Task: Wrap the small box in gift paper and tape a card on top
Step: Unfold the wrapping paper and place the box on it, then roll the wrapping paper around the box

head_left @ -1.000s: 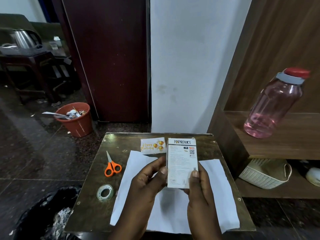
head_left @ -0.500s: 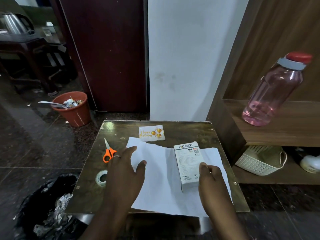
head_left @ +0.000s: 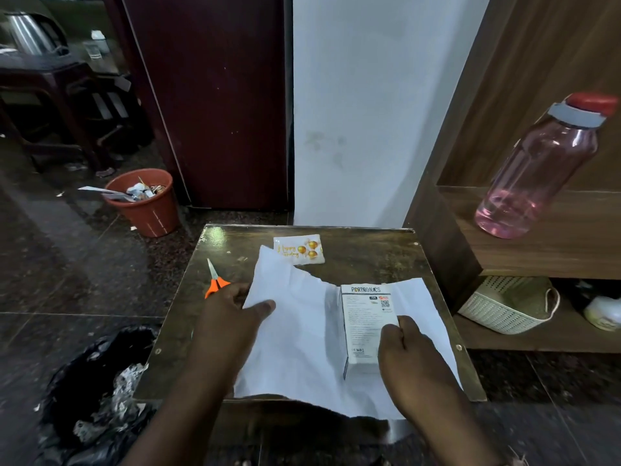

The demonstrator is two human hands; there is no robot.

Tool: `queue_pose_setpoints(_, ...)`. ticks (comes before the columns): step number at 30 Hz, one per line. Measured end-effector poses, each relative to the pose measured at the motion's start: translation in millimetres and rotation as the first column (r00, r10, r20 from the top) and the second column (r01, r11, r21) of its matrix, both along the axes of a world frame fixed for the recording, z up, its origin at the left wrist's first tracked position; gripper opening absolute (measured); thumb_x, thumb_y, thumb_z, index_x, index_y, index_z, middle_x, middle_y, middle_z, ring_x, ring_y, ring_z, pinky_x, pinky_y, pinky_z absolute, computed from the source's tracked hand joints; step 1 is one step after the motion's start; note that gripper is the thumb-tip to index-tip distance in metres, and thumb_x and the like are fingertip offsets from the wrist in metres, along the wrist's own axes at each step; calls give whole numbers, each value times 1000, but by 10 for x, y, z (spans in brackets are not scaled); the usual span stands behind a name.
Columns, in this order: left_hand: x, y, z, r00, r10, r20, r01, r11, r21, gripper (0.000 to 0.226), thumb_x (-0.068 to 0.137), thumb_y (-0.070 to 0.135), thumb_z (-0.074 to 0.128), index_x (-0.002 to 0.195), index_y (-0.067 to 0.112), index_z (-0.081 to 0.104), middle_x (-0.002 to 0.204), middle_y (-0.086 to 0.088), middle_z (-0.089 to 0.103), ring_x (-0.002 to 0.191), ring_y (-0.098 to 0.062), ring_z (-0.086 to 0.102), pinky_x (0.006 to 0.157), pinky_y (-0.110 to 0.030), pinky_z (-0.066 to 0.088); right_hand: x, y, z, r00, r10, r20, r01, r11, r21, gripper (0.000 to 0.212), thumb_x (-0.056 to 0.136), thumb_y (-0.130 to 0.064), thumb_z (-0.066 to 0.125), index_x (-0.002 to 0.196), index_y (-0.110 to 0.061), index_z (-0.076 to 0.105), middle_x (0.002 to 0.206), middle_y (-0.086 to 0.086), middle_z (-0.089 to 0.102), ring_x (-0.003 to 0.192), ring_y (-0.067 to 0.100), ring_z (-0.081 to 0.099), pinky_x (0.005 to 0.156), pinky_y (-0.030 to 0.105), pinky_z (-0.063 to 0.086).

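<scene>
Left of the small wooden table (head_left: 363, 260), on the dark stone floor, a black bin bag (head_left: 90, 381) lies crumpled near the table's front corner, and farther back an orange waste bucket (head_left: 148, 206) full of scraps stands beyond the table's far left corner. On the table's left side a pair of orange-handled scissors (head_left: 215, 280) lies with its blades pointing toward the far edge; the handles are partly hidden by the left hand (head_left: 232, 317). That hand pinches the left edge of the white gift paper (head_left: 299, 338), thumb on top of the sheet and fingers curled beneath it, so this edge lifts slightly off the table. The paper spreads across most of the table's near half and hangs over its front edge. Toward the table's far edge, a birthday card (head_left: 299, 248) printed with gold balloons lies flat, its near corner tucked under the paper's raised corner. On the paper, right of the table's middle, the small box (head_left: 368, 324) lies with its printed face up. The right hand (head_left: 410, 361) grips the box's near right part, thumb pressed on the top face and fingers curled down the right side. Right of the table, a wooden shelf unit (head_left: 571, 250) carries a pink water bottle (head_left: 541, 166) with a red cap, and a white woven basket (head_left: 507, 304) sits on the shelf below.
</scene>
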State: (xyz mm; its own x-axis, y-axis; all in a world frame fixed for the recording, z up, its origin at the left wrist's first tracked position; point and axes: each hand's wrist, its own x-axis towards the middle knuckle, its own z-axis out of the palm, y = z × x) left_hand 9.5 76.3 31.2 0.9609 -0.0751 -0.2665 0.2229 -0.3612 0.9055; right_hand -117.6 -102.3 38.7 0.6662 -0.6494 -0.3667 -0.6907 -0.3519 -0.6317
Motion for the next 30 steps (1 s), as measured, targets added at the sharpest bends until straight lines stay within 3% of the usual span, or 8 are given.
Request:
queue_pose_setpoints(2,3,5,33,999,7,-41,-12,992,-125,18,89,11,77,106,14,75,87,1,80,73,-16,77,67,-33,61,-6,15,19,1000,25,-16,-26,999,-33,29,100,-39,22,108,-30,47,107,5,58,102,32,55,90,48,46)
queue_pose_setpoints(7,-33,-30,93,986,-117,-118,75,946,-317,16,94,17,72,109,15,76,96,-7,81,90,-30,78,92,-55,59,-3,17,2,999,43,-7,-43,999,15,26,102,-39,22,110,-34,46,109,3,57,96,23,55,87,45,47)
queue_pose_setpoints(14,-204,-249,132,924,-350,-155,163,725,-669,47,94,46,61,123,11,73,121,-14,74,107,-31,72,94,-48,59,-1,33,35,997,77,3,-77,997,13,19,106,-29,27,112,-22,44,104,6,51,100,25,48,76,39,40)
queue_pose_setpoints(17,-338,-429,29,936,-350,35,309,769,-559,31,97,38,60,113,18,78,113,-4,77,96,-17,70,77,-27,57,-64,2,20,980,193,-57,-194,981,-26,21,103,-35,46,121,-26,40,108,2,47,100,20,51,83,33,41)
queue_pose_setpoints(21,-512,-559,-256,823,-402,401,456,889,-47,33,97,13,67,118,38,72,131,18,58,118,4,59,95,-16,46,-51,-115,21,987,154,-43,-150,985,86,20,95,-39,54,108,-24,54,86,-2,52,85,20,57,82,35,53)
queue_pose_setpoints(25,-541,-599,-343,791,-423,442,474,881,-5,35,95,19,71,124,40,69,146,22,41,124,17,46,97,-7,38,-66,-286,49,998,60,28,-65,958,279,16,97,-20,59,90,-12,70,66,-1,58,58,16,54,56,29,47)
queue_pose_setpoints(27,-536,-584,-367,782,-439,442,483,875,16,35,95,21,72,124,41,69,152,26,37,134,19,37,105,-6,34,-53,-336,66,990,-136,40,101,876,471,33,97,-32,63,79,-8,75,65,7,65,62,24,57,60,36,49)
queue_pose_setpoints(30,-600,-592,-343,746,-494,447,526,848,60,32,97,24,70,126,39,68,159,32,26,135,5,44,102,0,31,-10,-403,11,935,-332,128,175,743,646,70,93,-76,38,90,-19,78,88,9,76,85,29,70,82,44,56)
